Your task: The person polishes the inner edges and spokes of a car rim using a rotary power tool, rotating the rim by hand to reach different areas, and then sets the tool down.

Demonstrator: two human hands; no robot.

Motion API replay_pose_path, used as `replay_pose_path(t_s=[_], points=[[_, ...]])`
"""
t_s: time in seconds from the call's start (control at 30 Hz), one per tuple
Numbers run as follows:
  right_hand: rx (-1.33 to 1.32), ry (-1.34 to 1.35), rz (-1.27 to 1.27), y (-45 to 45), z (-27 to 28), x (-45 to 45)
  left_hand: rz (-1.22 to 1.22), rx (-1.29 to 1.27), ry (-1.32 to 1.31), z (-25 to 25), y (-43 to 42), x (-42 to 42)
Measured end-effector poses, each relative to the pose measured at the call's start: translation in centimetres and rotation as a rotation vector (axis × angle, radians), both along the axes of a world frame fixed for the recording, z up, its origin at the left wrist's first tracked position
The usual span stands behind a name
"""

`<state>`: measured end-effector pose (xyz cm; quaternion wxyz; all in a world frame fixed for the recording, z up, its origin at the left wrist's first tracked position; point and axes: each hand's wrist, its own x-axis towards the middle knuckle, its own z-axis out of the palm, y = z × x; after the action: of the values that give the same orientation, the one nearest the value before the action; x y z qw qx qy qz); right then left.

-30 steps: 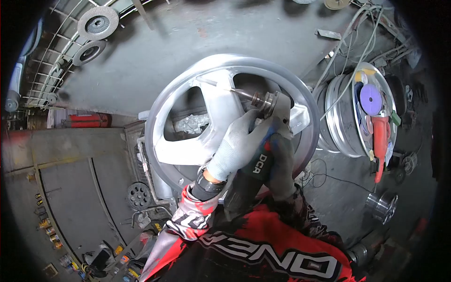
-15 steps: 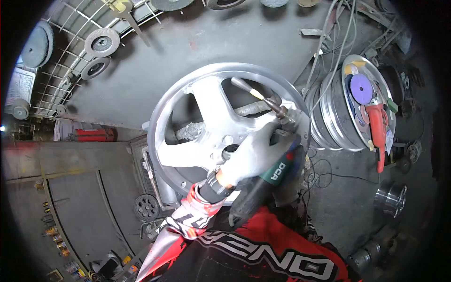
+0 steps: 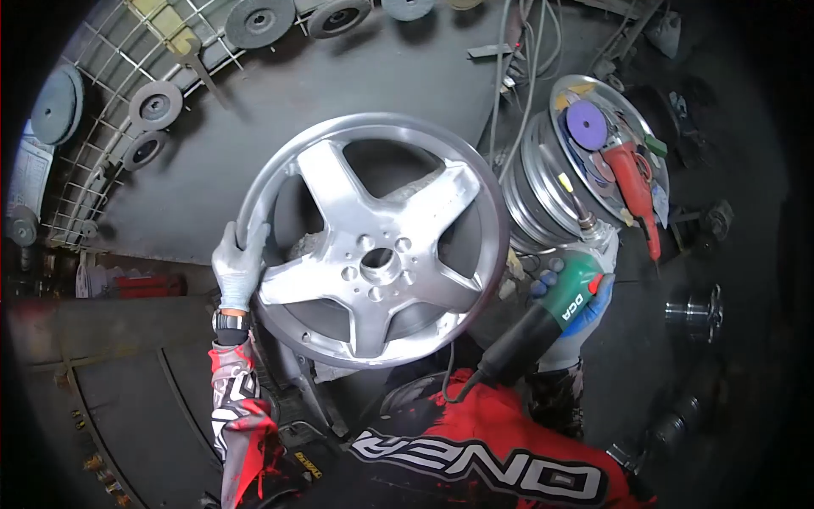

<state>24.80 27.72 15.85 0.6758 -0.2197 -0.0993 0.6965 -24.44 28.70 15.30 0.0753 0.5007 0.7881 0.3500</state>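
A silver five-spoke wheel rim (image 3: 379, 263) lies face up in the middle. My left hand (image 3: 239, 263), in a pale glove with a watch at the wrist, grips the wheel's outer edge at the left, its thumb over the lip. To the right of the wheel, my right hand (image 3: 585, 318), in a grey and blue glove, is wrapped round a green and black DCA power tool (image 3: 543, 318). The tool's metal head and thin bit point up, away from the wheel, in front of the stacked rims. Its cord hangs from the rear end near my chest.
Stacked rims (image 3: 534, 182) at the upper right carry a red grinder (image 3: 633, 182) and a purple disc (image 3: 587, 125). Abrasive discs (image 3: 156, 105) hang on a wire rack at the upper left. Grey cables (image 3: 517, 93) hang beyond the wheel. A small metal rim (image 3: 695, 313) lies far right.
My left hand has left the tool and moved left to the wheel's edge. My right hand has carried the tool right, off the wheel. The view has shifted, and all the spokes now show.
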Motion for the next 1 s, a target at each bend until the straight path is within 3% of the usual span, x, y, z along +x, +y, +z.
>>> replay_pose_path(t_s=[0.23,0.27,0.33,0.4,0.47,0.53,0.6,0.63,0.67,0.73,0.8,0.83,0.87,0.93,1.0], points=[[0.025,0.098,0.177,-1.1,-0.9,-0.5,0.098,0.104,-0.143,-0.8,-2.7,1.3],[0.030,0.098,0.177,-1.0,-0.9,-0.6,0.088,0.186,-0.053,-2.5,-3.7,0.9],[0.056,0.061,0.230,-0.4,-1.0,-0.9,0.248,0.080,-0.084,-3.3,-6.5,2.5],[0.071,0.059,0.265,0.5,-0.9,-1.3,0.404,0.130,-0.037,-9.2,-9.9,2.9],[0.078,0.063,0.305,1.3,-0.6,-2.5,0.581,0.222,-0.468,-9.0,-12.0,8.2],[0.049,0.077,0.316,2.3,0.2,-4.0,0.639,0.221,-0.259,-12.2,-14.0,11.6],[0.031,0.087,0.347,3.4,0.7,-6.0,0.759,0.353,-0.348,-15.7,-15.2,14.1],[0.011,0.098,0.352,3.6,0.6,-7.1,0.772,0.232,-0.349,-15.8,-16.3,14.5],[0.000,0.108,0.367,3.7,0.4,-7.8,0.779,0.108,-0.352,-15.6,-17.0,14.8],[0.027,0.037,0.431,4.7,-0.5,-9.3,0.742,0.148,-0.445,-12.7,-16.6,15.0],[-0.043,0.019,0.380,5.2,-1.2,-11.1,0.649,-0.063,0.098,-11.1,-17.6,14.2],[-0.075,-0.042,0.388,5.5,-1.6,-11.6,0.700,0.103,0.123,-10.0,-16.8,13.8],[-0.107,-0.105,0.396,5.8,-1.9,-12.1,0.724,0.242,-0.065,-5.9,-14.1,14.5],[-0.115,-0.149,0.402,6.0,-1.9,-13.0,0.360,0.156,-0.202,-1.0,-9.9,14.7],[-0.205,-0.059,0.435,6.0,-1.7,-13.4,-0.042,0.002,-0.576,2.8,-4.4,16.1]])
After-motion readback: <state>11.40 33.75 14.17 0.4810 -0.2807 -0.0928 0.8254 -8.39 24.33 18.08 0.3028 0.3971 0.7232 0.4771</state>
